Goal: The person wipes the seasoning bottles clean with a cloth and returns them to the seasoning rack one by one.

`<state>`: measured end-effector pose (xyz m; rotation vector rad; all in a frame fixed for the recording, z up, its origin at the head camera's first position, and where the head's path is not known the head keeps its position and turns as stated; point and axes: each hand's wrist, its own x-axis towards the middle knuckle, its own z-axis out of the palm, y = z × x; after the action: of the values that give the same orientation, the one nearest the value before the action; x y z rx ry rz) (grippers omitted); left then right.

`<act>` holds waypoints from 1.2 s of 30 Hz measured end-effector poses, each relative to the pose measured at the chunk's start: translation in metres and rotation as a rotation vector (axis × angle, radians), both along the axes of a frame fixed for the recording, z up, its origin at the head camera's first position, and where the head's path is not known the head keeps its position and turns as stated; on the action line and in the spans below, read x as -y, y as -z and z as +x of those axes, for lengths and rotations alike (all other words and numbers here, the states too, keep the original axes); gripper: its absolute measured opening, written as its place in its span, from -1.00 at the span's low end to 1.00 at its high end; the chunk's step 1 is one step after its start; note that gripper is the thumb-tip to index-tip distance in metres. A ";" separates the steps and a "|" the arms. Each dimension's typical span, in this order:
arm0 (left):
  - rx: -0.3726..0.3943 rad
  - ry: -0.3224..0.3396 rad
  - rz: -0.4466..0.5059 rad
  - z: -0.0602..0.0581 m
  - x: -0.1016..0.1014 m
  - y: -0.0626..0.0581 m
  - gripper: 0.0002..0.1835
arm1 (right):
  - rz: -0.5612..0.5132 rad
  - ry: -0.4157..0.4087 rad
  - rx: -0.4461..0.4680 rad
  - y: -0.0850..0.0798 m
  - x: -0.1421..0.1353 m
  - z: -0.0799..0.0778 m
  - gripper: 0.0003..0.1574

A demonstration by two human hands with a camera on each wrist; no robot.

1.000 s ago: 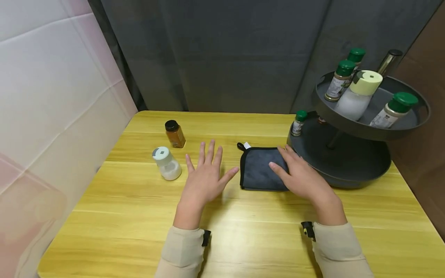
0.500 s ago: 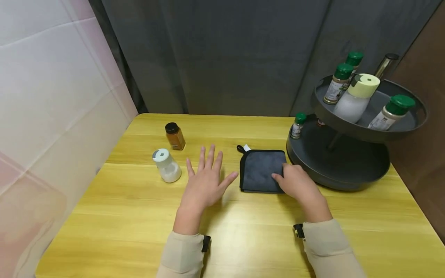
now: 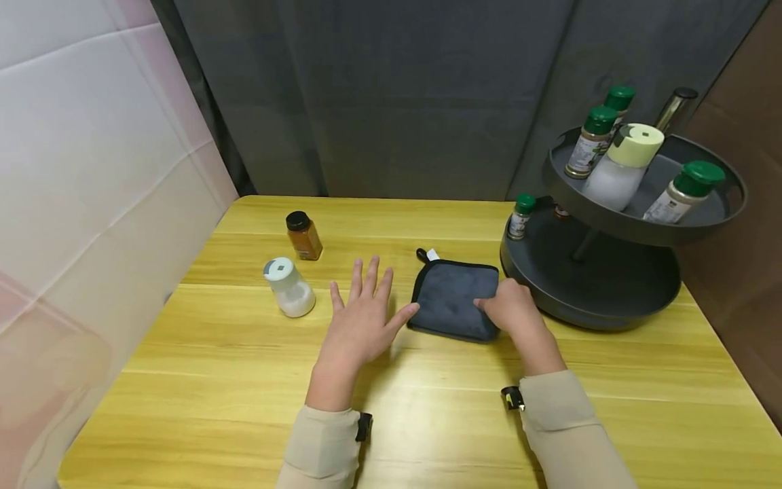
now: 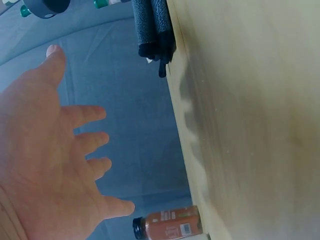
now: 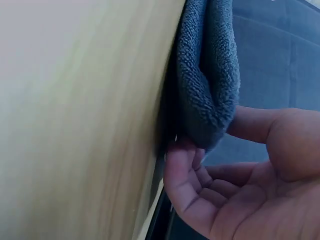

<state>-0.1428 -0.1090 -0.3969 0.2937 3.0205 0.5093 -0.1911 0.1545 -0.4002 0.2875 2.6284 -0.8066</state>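
A folded dark grey cloth with black edging and a small loop lies on the wooden table, turned slightly askew. My right hand grips its right edge, thumb on top and fingers curled beneath. Seen from the right wrist, the thick folded cloth sits between thumb and fingers. My left hand hovers palm down over the table, fingers spread, holding nothing. Left of it stand a clear shaker with a pale lid and an orange-brown spice jar with a black cap.
A dark two-tier round rack stands at the right, close to my right hand. Its upper tray bears several green-capped jars and a shaker with a yellow-green lid. One small green-capped jar stands on the lower tier. A grey curtain hangs behind.
My right hand has gone from lying open over the cloth to gripping its right edge. The cloth has shifted slightly left and turned. My left hand has stayed nearly still.
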 end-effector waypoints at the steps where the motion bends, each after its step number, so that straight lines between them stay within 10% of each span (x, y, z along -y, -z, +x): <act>1: 0.005 0.000 0.003 0.000 0.000 0.000 -0.03 | -0.014 0.004 0.003 0.000 0.000 -0.001 -0.19; 8: 0.001 -0.013 -0.001 0.000 0.003 -0.001 -0.06 | -0.253 0.038 0.005 -0.007 -0.002 0.003 -0.12; 27: -0.017 -0.010 0.015 0.006 0.005 0.000 -0.07 | -1.489 0.159 0.104 -0.034 -0.021 0.031 -0.16; 36: -0.086 -0.014 0.129 0.006 0.008 -0.009 -0.12 | -1.594 0.237 0.174 -0.035 -0.027 0.031 -0.08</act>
<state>-0.1366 -0.1174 -0.3877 0.3093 3.0803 0.7126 -0.1597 0.1818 -0.3649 0.1584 1.1299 -2.3894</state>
